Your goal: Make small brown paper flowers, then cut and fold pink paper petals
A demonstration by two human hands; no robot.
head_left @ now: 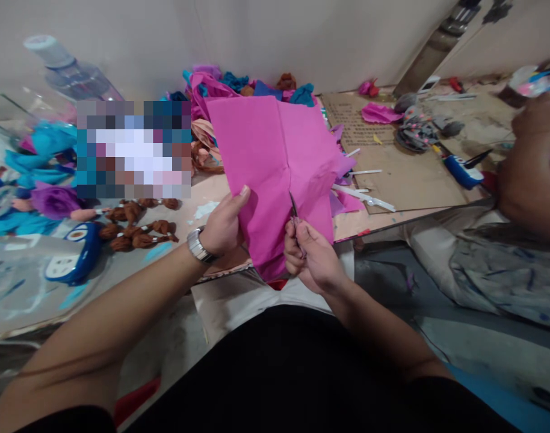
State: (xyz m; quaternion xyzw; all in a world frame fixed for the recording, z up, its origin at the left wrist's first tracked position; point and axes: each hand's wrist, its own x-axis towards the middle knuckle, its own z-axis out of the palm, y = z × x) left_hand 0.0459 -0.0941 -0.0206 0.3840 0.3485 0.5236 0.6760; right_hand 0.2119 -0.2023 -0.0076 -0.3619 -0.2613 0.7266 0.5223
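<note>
A large sheet of bright pink crepe paper [261,162] is held up over the table's front edge, creased down its middle. My left hand [227,224], with a metal watch at the wrist, pinches the sheet's left edge between thumb and fingers. Lower and to the right, my right hand [313,249] is closed around the handles of a pair of scissors [293,204]. The dark blades point up and lie along the crease, where the paper looks parted. How far apart the blades are is hard to see.
Crumpled coloured paper [216,84] is heaped behind the sheet. Brown twisted paper pieces [142,231] and a blue-and-white case [74,252] lie left, near a plastic bottle [76,75]. At right are cardboard [392,189], white sticks [369,198] and another person's arm [528,174].
</note>
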